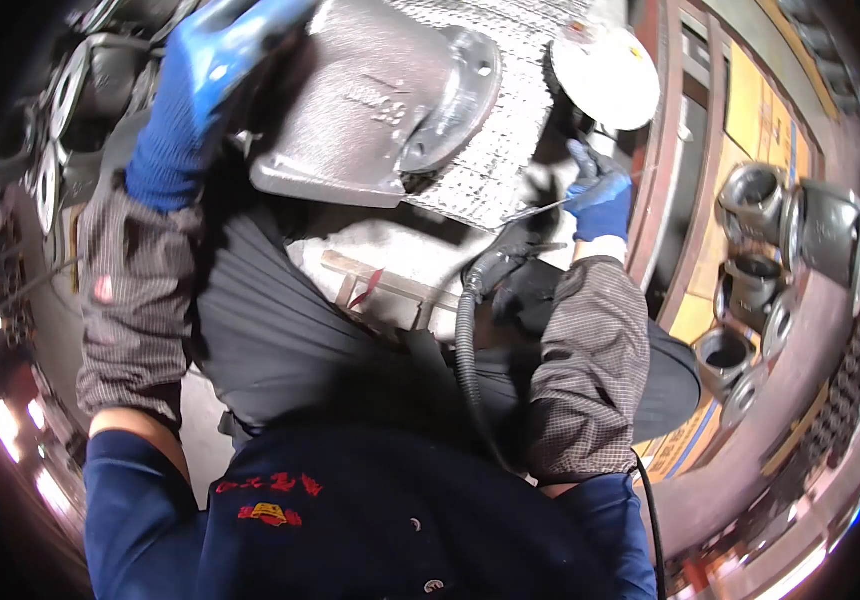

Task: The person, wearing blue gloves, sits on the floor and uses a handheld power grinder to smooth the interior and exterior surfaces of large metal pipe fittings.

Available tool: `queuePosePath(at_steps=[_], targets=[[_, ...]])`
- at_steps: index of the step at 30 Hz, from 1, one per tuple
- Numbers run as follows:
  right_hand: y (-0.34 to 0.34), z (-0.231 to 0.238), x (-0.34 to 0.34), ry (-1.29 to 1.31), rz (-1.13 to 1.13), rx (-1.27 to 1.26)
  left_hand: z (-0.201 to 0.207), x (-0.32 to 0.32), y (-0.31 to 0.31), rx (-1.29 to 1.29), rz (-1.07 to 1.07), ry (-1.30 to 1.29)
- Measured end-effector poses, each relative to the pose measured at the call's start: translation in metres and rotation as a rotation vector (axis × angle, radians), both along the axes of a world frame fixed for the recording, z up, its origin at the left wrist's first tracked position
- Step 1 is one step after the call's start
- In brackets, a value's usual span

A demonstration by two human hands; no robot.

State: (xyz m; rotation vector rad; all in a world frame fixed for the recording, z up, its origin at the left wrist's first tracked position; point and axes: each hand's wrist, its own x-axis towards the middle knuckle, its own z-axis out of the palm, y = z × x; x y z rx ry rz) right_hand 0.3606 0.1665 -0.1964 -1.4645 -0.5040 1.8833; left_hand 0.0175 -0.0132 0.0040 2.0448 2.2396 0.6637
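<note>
two gloved hands work over one heavy grey cast flanged pipe fitting, which sits high in the view on a perforated metal work surface, tilted with its bolt-holed flange facing right. the left hand, in a blue glove, lies on the fitting's upper left side; whether its grip is closed around the casting or only pressed flat against it i cannot tell. a corrugated black hose runs up across the dark apron toward the right hand, whose blue-gloved grip is clamped on a dark handheld power tool just beside the fitting's lower right edge. more grey flanged fittings stand well apart on the right. judging from this, the step in hand is steadying the casting while bringing the tool to it; the next move calls for a firm left-hand brace and a controlled approach.
</note>
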Motion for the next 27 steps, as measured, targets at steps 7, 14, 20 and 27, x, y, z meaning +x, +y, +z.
queuePosePath(at_steps=[7, 14, 20, 27], targets=[[0.038, -0.033, 0.001, 0.105, -0.101, -0.212, 0.02, -0.006, 0.034, -0.025, -0.023, -0.34], [-0.005, 0.025, 0.004, -0.312, -0.119, 0.111, -0.027, -0.057, 0.058, -0.074, -0.545, -1.256], [-0.095, 0.109, -0.019, -0.084, 0.221, 0.758, -0.047, -0.063, 0.076, -0.114, -0.612, -1.474], [-0.141, 0.063, -0.034, -1.469, 1.881, 0.614, -0.005, -0.037, 0.062, -0.047, -0.107, -0.695]])
